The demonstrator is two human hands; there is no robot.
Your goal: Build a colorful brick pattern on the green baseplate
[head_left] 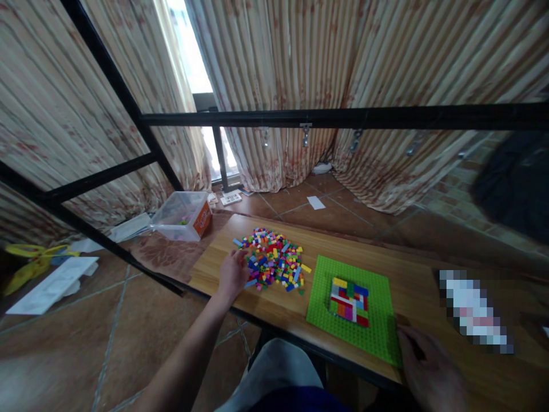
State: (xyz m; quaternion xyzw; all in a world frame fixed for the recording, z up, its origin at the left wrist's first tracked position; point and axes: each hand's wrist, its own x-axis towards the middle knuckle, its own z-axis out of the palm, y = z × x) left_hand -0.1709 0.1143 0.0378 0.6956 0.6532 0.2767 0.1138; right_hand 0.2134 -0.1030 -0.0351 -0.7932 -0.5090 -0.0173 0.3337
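Note:
A heap of small coloured bricks (pixel 274 260) lies on the wooden table (pixel 274 312). My left hand (pixel 233 276) rests at the heap's left edge with its fingertips in the bricks; the fingers are curled and whatever they hold is hidden. To the right lies a green baseplate (pixel 377 326) with a small square patch of coloured bricks (pixel 349 300) pressed onto it. My right hand (pixel 429 366) lies on the table at the baseplate's near right corner, touching its edge, fingers blurred.
A clear plastic box with an orange label (pixel 184 214) stands on a low surface beyond the table's left end. Black metal frame bars (pixel 343 117) cross the view above. Papers lie on the tiled floor, curtains hang behind. A blurred-out object (pixel 474 315) lies at the table's right.

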